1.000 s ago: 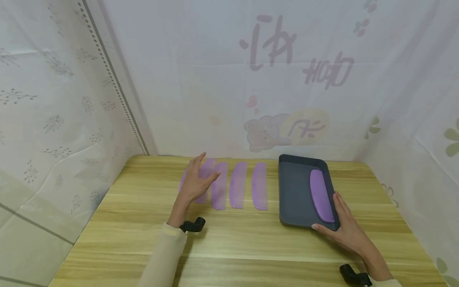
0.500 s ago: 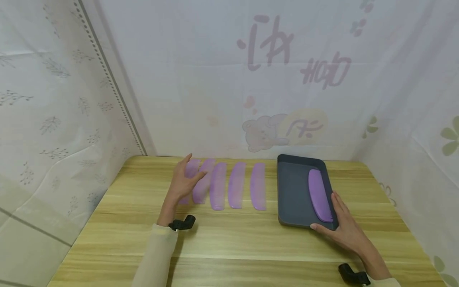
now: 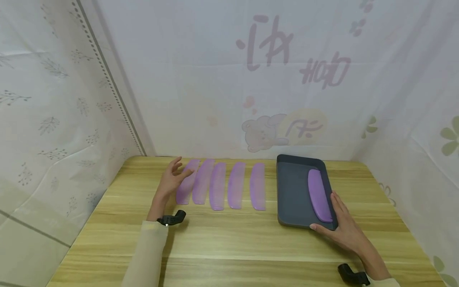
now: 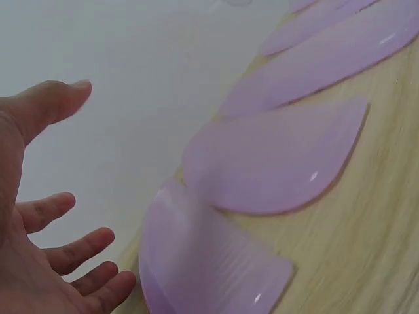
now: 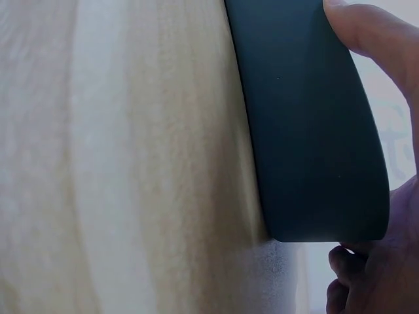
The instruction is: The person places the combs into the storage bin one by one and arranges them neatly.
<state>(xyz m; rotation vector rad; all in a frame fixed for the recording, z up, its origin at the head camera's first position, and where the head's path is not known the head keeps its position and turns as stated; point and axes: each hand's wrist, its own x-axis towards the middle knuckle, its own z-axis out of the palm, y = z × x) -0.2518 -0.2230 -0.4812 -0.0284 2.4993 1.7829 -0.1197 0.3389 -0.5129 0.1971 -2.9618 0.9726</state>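
Observation:
Several translucent purple combs lie side by side on the wooden table in the head view. My left hand (image 3: 169, 182) hovers at the leftmost comb (image 3: 186, 189), fingers loosely bent, thumb reaching over its upper part. In the left wrist view the thumb and fingers (image 4: 85, 252) are spread apart with nothing between them, and the nearest comb (image 4: 203, 255) is just beyond the fingertips. On the right is a dark grey tray (image 3: 294, 191) with one purple comb (image 3: 318, 195) along its right side. My right hand (image 3: 345, 229) holds the tray's near right corner, thumb at the front wall, fingers along the side.
The wooden table (image 3: 229, 247) meets a printed white cloth (image 3: 201, 79) at the back. Another comb (image 3: 257, 186) lies a short way left of the tray. A black wrist camera mount (image 3: 173, 218) sits on the left wrist.
My left hand has moved left across the combs, uncovering the two leftmost ones. The right hand stays at the tray's corner, and the comb in the tray has not moved.

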